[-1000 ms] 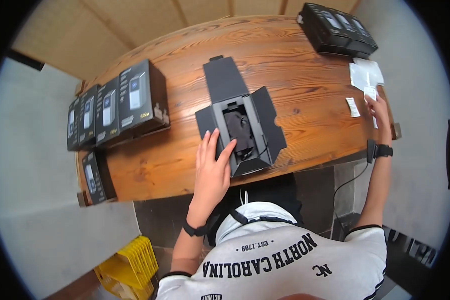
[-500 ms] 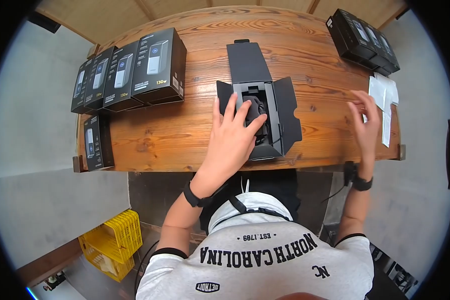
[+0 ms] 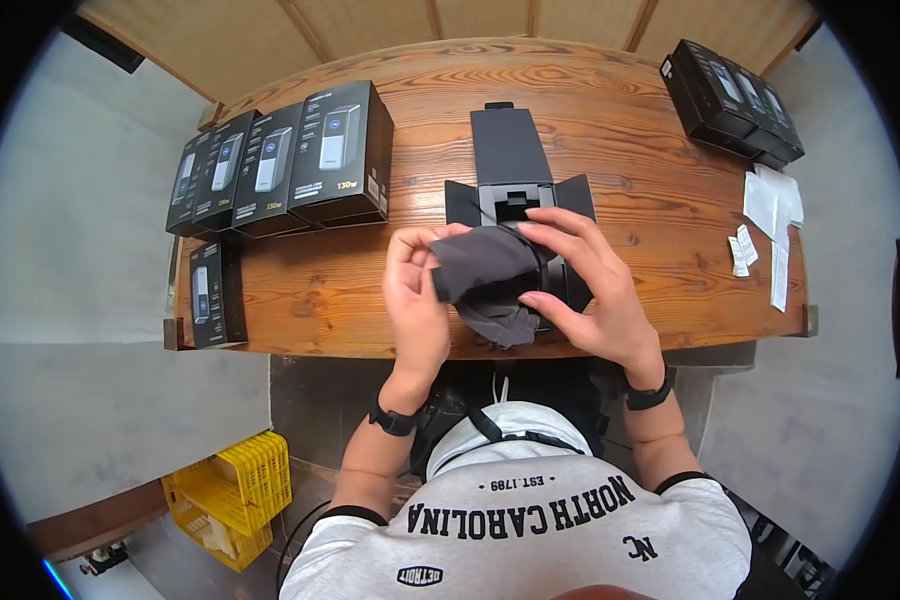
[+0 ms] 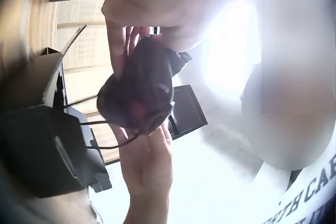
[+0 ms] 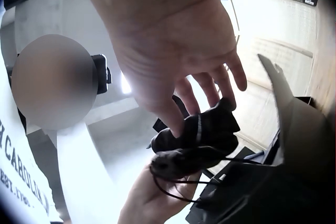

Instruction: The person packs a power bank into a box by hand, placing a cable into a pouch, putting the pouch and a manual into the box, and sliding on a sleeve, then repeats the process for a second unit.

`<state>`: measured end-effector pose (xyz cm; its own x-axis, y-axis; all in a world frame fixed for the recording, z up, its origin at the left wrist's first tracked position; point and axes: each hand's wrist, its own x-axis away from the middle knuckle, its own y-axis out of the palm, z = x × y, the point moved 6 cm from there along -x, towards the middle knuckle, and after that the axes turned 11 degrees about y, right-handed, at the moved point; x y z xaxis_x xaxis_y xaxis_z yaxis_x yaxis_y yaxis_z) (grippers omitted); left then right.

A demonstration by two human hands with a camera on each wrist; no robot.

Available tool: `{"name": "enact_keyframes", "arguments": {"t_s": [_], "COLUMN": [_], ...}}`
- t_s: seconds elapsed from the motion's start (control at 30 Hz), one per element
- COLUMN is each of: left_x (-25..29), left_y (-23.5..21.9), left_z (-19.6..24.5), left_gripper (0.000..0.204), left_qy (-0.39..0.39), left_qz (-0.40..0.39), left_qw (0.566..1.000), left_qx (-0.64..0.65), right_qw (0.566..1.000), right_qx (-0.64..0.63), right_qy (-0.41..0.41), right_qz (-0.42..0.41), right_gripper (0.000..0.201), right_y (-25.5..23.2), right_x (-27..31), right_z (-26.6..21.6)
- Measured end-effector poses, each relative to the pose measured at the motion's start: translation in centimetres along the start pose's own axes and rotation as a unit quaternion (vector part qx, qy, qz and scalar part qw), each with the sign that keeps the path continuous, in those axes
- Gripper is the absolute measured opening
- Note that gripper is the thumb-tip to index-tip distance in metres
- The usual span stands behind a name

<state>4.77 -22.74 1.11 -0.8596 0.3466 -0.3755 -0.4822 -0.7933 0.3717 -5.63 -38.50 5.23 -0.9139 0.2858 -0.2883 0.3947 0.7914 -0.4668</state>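
A dark grey cloth pouch (image 3: 485,262) with thin black drawstring cords is held up between both hands, over the front of an open black box (image 3: 510,145). My left hand (image 3: 420,300) grips the pouch from its left side. On the other side, my right hand (image 3: 605,290) holds it with thumb and fingers around its right end. The right wrist view shows the pouch (image 5: 194,134) with cords trailing toward the box. The box's flaps stand spread, its grey inner insert (image 3: 515,192) partly showing. What is inside the pouch is hidden.
Several black printed boxes (image 3: 335,150) stand at the table's left, one smaller-looking box (image 3: 217,295) nearer the front edge. More black boxes (image 3: 732,103) lie at the back right. White wrapping (image 3: 772,198) and paper slips (image 3: 739,250) lie at the right. Yellow crates (image 3: 235,495) sit on the floor.
The pouch has come up out of the open box in my left hand. My right hand, earlier at the right with a white slip, has let it go and moved in to the pouch.
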Motion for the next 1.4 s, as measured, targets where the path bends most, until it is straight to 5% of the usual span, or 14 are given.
{"name": "enact_keyframes", "arguments": {"t_s": [0.13,0.23,0.37,0.43,0.47,0.5,0.53,0.57,0.6,0.73,0.87,1.17,1.3,1.4], "left_x": [0.4,0.7,1.5,1.2,0.5,0.4,0.2,0.4,0.3,0.7,0.7,-0.5,0.2,0.6], "left_y": [-1.0,-0.8,-0.5,0.4,1.0,0.5,0.9,2.2,3.2,4.8,5.4,2.4,4.1,4.6], "left_z": [-0.4,-1.2,-2.0,-0.5,0.7,1.2,3.2,4.8,5.7,6.3,7.0,7.1,7.2,7.2], "left_gripper": [0.012,0.018,0.022,0.029,0.039,0.039,0.044,0.048,0.043,0.038,0.029,0.027,0.029,0.029], "left_qy": [-0.103,-0.118,-0.161,-0.094,0.049,0.049,0.141,0.227,0.213,0.324,0.36,0.219,0.272,0.288], "left_qz": [0.063,0.064,0.089,0.064,0.029,0.03,-0.102,-0.229,-0.274,-0.313,-0.361,-0.341,-0.353,-0.364], "left_qw": [0.989,0.984,0.971,0.993,0.998,0.998,0.974,0.912,0.916,0.826,0.755,0.828,0.812,0.798], "left_qx": [0.082,0.114,0.15,0.021,-0.036,-0.035,-0.147,-0.254,-0.203,-0.339,-0.413,-0.388,-0.377,-0.384], "right_qw": [0.99,0.968,0.958,0.977,0.992,0.998,0.998,0.998,0.996,0.987,0.974,0.933,0.968,0.95], "right_qx": [-0.048,0.107,0.175,0.1,0.03,-0.041,-0.043,-0.043,-0.054,-0.038,0.053,0.202,0.087,0.161], "right_qy": [-0.06,-0.212,-0.227,-0.186,-0.122,-0.055,-0.043,-0.043,-0.062,-0.158,-0.218,-0.296,-0.235,-0.265], "right_qz": [0.115,0.077,0.013,0.028,0.016,0.004,0.001,0.001,0.02,0.007,-0.008,0.045,0.032,-0.024], "right_gripper": [0.051,0.046,0.035,0.033,0.034,0.034,0.039,0.039,0.043,0.052,0.041,0.037,0.035,0.02], "right_y": [-0.6,-0.4,1.5,0.2,-0.7,-1.3,-1.6,-1.5,-1.5,-1.6,-1.5,-3.3,-2.4,-1.4], "right_x": [0.6,2.1,2.3,1.8,1.5,1.2,1.2,1.1,1.0,0.8,1.1,1.3,0.6,0.7], "right_z": [-0.4,-2.9,-2.5,-2.5,-2.0,-1.2,-1.1,-1.1,-1.3,-2.1,-3.2,-1.8,-3.3,-3.7]}}
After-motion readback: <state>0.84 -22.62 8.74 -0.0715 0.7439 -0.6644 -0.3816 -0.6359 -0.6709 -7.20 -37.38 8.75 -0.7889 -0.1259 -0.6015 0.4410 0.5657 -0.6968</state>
